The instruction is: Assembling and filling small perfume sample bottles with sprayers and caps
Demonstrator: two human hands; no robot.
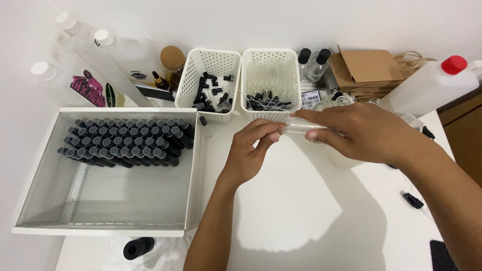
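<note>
Two hands, left hand (251, 150) and right hand (361, 133) pinching one clear vial (303, 125), white perforated baskets (211, 70) behind

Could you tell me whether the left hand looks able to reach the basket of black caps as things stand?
Probably yes. The left hand is busy at the end of a clear tube held by the right hand, but the basket of black caps sits just beyond it, open-topped, with bare table between.

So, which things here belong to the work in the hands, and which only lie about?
In use:
- left hand and right hand, both on a clear tube
- basket of spray stems
- basket of black caps
- drawer of capped tubes

Lying about:
- white jugs
- paper bags
- cork lid
</note>
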